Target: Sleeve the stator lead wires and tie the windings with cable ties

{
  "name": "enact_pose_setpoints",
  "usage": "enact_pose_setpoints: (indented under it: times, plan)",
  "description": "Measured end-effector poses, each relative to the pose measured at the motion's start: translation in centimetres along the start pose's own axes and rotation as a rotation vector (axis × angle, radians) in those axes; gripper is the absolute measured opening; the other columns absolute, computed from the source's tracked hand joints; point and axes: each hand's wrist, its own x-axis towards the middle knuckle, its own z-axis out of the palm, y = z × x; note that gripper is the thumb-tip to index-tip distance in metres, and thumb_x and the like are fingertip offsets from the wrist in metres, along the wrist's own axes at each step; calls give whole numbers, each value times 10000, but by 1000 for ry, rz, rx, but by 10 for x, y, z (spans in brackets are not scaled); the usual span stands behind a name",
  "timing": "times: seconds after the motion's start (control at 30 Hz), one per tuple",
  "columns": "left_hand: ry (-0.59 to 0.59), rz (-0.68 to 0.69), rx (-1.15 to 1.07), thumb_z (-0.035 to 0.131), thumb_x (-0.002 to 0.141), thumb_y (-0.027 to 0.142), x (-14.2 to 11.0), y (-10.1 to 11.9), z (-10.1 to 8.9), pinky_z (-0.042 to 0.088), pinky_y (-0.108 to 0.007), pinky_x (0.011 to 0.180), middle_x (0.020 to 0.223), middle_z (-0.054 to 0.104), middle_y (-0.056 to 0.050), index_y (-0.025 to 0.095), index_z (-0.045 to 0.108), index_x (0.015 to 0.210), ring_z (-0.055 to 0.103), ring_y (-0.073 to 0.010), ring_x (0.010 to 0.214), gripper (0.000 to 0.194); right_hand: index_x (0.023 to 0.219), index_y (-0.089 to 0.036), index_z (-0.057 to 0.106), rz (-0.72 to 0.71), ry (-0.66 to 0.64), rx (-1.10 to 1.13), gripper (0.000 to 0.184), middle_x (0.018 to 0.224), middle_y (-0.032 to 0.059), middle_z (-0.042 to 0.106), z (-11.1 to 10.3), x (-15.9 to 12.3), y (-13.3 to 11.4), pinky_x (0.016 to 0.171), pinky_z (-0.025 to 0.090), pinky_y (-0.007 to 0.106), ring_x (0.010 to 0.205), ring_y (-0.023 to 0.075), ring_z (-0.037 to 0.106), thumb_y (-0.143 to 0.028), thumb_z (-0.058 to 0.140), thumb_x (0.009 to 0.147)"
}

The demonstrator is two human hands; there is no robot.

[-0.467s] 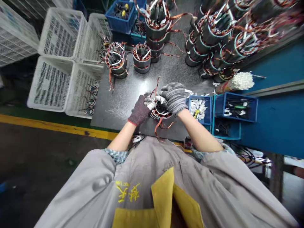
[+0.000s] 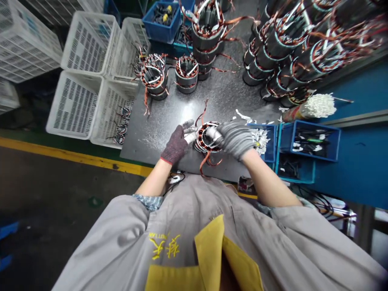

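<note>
A motor stator [image 2: 206, 138] with copper windings and white sleeves lies on the grey metal table [image 2: 169, 121] just in front of me. My left hand [image 2: 178, 143], in a dark knit glove, rests against the stator's left rim with its fingers pinched on a white sleeve piece. My right hand [image 2: 233, 138], in a grey glove, reaches over the stator's right side, its fingers curled on the winding. Loose copper leads [image 2: 206, 159] trail from the stator toward my body.
Several wound stators [image 2: 186, 72] stand at the back of the table, and many more are stacked at the back right [image 2: 291, 44]. Blue bins [image 2: 309, 139] with small parts sit to the right. White plastic crates [image 2: 87, 72] stand to the left above a yellow floor line.
My right hand has slid to the right off the stator's top, uncovering its ring. My left hand's fingers have stretched out a little. The camera view has shifted slightly.
</note>
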Motion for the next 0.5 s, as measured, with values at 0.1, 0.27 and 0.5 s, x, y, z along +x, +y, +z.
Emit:
enact_pose_setpoints:
  times: [0.1, 0.27, 0.5]
  plan:
    - [6, 64, 101, 994, 914, 417, -1, -9, 2, 677, -499, 1204, 1439, 847, -138, 240, 723, 1495, 818, -303, 1285, 666, 1299, -73, 869, 35, -276, -333, 441, 1288, 288, 872, 4, -11, -37, 1047, 643, 501, 1224, 433, 832, -408, 616, 1165]
    - [-25, 269, 272, 887, 1021, 427, 3, -11, -1, 689, -466, 1161, 1458, 847, -145, 229, 734, 1552, 829, -292, 1273, 587, 1093, -110, 862, 63, -243, -233, 385, 1027, 215, 864, 10, -4, -36, 889, 576, 416, 978, 357, 803, -394, 605, 1125]
    - [-248, 704, 745, 815, 1098, 401, 40, 16, -13, 582, -521, 1280, 1445, 842, -128, 254, 854, 1465, 735, -322, 1433, 398, 854, -202, 723, 69, -4, 261, 314, 746, 25, 697, 28, 1, 13, 707, 465, 313, 703, 183, 565, -407, 647, 1080]
